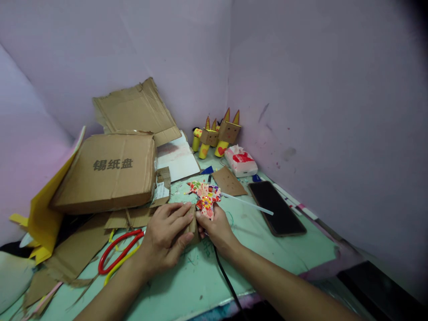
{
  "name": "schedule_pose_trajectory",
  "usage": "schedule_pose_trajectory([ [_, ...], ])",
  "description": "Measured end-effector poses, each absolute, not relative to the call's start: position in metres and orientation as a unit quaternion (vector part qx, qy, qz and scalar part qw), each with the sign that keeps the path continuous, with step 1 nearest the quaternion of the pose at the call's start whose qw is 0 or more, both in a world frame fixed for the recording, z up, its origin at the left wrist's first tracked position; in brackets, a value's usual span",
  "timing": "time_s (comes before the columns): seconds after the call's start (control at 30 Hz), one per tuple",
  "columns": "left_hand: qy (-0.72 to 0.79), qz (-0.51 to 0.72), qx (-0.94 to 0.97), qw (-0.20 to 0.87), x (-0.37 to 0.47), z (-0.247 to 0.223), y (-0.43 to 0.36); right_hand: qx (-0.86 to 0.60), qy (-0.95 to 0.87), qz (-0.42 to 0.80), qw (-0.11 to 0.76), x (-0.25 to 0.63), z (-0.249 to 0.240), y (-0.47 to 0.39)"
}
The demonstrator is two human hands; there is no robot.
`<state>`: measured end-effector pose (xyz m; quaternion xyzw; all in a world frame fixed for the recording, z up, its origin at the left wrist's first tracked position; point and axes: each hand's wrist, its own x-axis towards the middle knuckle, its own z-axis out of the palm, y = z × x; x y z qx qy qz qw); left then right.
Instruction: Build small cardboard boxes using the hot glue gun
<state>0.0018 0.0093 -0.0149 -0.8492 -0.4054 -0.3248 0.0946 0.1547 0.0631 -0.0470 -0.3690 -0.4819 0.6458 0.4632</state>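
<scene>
My left hand [169, 234] is closed over a small brown cardboard piece [193, 227], pressing it near the table's middle. Most of that piece is hidden under the palm and fingers. Beside it, my right hand [217, 229] grips a floral-patterned glue gun [205, 200]. A translucent glue stick [249, 204] pokes out from the gun's back toward the right, and a black cord [227, 278] runs down from below the hand. The right thumb is close to the edge of the cardboard piece; whether they touch I cannot tell.
Red-handled scissors [115, 254] lie left of my hands. A cardboard box [110, 167] and loose cardboard sheets [130, 107] fill the left. Cardboard-headed animal figures [229, 131], a tissue pack [241, 161] and a phone [278, 208] stand or lie behind and right.
</scene>
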Motion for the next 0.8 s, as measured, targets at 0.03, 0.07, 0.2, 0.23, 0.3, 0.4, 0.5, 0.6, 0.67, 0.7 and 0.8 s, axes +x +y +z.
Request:
schedule_pose_trajectory([
  [0.03, -0.406, -0.325, -0.849, 0.092, 0.0020, -0.0147, 0.0090, -0.369, -0.482, 0.646, 0.463, 0.1546, -0.0472, 0.0632],
  [0.07, -0.406, -0.324, -0.850, 0.090, 0.0021, -0.0146, 0.0088, -0.369, -0.482, 0.647, 0.462, 0.1545, -0.0474, 0.0634],
  [0.2, -0.403, -0.318, -0.853, 0.089, 0.0021, -0.0145, 0.0085, -0.369, -0.484, 0.645, 0.461, 0.1544, -0.0480, 0.0637],
  [0.23, -0.403, -0.317, -0.854, 0.090, 0.0020, -0.0146, 0.0086, -0.370, -0.485, 0.644, 0.461, 0.1545, -0.0480, 0.0637],
  [0.3, -0.404, -0.316, -0.854, 0.094, 0.0017, -0.0148, 0.0090, -0.371, -0.486, 0.643, 0.461, 0.1547, -0.0478, 0.0636],
  [0.4, -0.406, -0.314, -0.853, 0.092, 0.0016, -0.0149, 0.0092, -0.369, -0.487, 0.644, 0.461, 0.1548, -0.0477, 0.0635],
  [0.5, -0.408, -0.316, -0.852, 0.090, 0.0017, -0.0149, 0.0087, -0.368, -0.487, 0.645, 0.461, 0.1549, -0.0483, 0.0633],
  [0.6, -0.407, -0.320, -0.851, 0.091, 0.0020, -0.0149, 0.0084, -0.366, -0.487, 0.645, 0.461, 0.1549, -0.0497, 0.0633],
  [0.67, -0.407, -0.323, -0.850, 0.091, 0.0023, -0.0147, 0.0084, -0.365, -0.487, 0.646, 0.461, 0.1548, -0.0506, 0.0633],
  [0.7, -0.406, -0.325, -0.849, 0.091, 0.0024, -0.0146, 0.0085, -0.364, -0.487, 0.646, 0.461, 0.1547, -0.0509, 0.0634],
  [0.8, -0.405, -0.327, -0.849, 0.092, 0.0024, -0.0141, 0.0088, -0.363, -0.486, 0.647, 0.462, 0.1544, -0.0509, 0.0635],
])
